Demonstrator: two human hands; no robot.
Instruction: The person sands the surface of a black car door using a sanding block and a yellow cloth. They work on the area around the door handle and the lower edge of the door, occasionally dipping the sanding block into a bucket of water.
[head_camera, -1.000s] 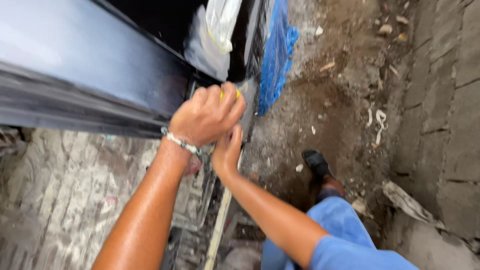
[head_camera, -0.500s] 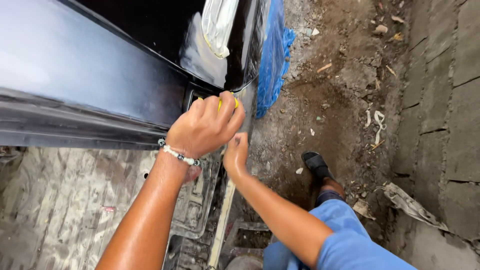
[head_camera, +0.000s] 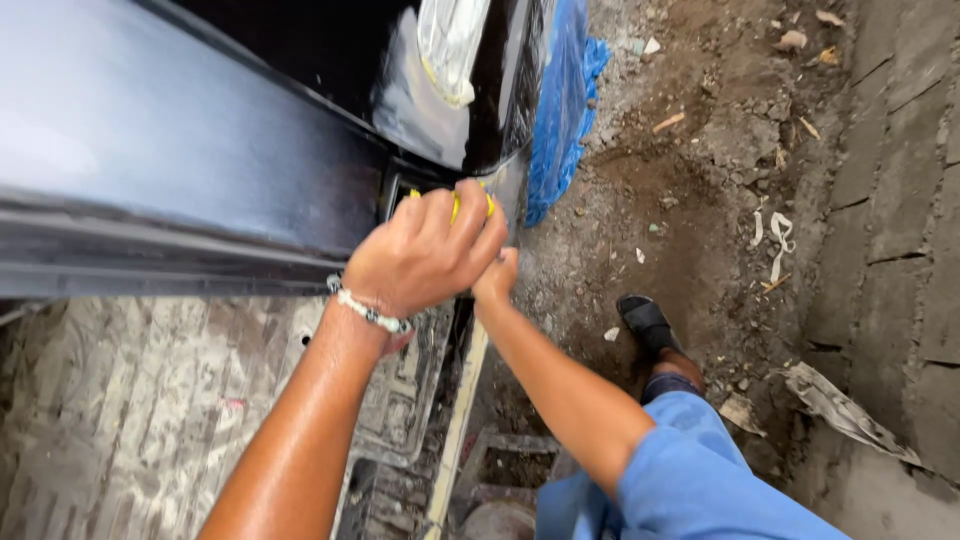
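Observation:
My left hand (head_camera: 425, 250), with a beaded bracelet at the wrist, is curled over a small yellow thing (head_camera: 456, 206) at the lower corner of a glossy black car body panel (head_camera: 180, 160). Only slivers of the yellow thing show between the fingers. My right hand (head_camera: 497, 275) sits just under and to the right of the left one, against the panel's edge. The left hand covers most of it, so its fingers and whatever they hold are hidden.
White plastic wrap (head_camera: 450, 40) and a blue plastic sheet (head_camera: 562, 100) hang by the panel's edge. Paper-covered flooring (head_camera: 120, 410) lies at the lower left. My foot in a black sandal (head_camera: 648, 322) stands on littered dirt, with brick paving (head_camera: 900, 200) at the right.
Both hands stay together at the panel's corner. The left hand has curled tighter over the yellow thing, and the view has shifted slightly.

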